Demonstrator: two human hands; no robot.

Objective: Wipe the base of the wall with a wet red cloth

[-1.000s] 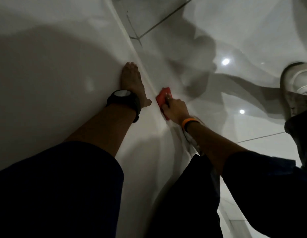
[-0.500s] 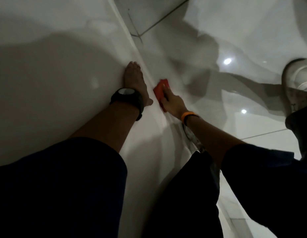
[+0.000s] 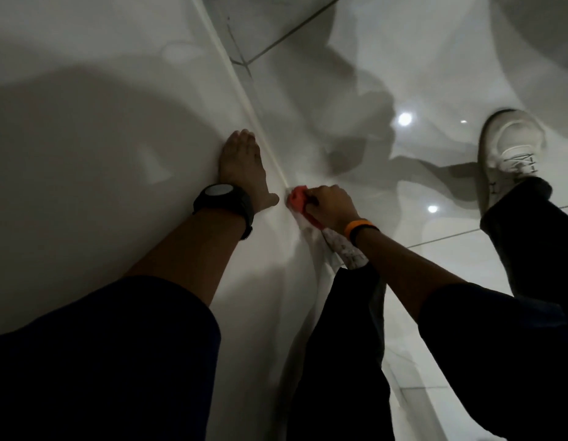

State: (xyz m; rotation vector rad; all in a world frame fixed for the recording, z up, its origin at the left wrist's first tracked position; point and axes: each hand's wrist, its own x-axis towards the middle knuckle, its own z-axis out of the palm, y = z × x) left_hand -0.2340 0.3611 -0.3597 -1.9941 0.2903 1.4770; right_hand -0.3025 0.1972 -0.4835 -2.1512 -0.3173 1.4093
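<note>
My right hand is closed around a red cloth and presses it against the base of the wall, where the white wall meets the glossy floor. Most of the cloth is hidden under my fingers. My left hand lies flat on the white wall just left of the cloth, fingers together and pointing away from me, holding nothing. A black watch sits on my left wrist, an orange band on my right.
The glossy tiled floor reflects ceiling lights. My right foot in a white shoe stands on the floor at the right. My other shoe and dark trouser leg sit close to the wall, just behind the cloth.
My right hand has drawn the cloth back toward me along the wall base, from ahead of my left thumb to beside it. My left hand stays flat on the wall.
</note>
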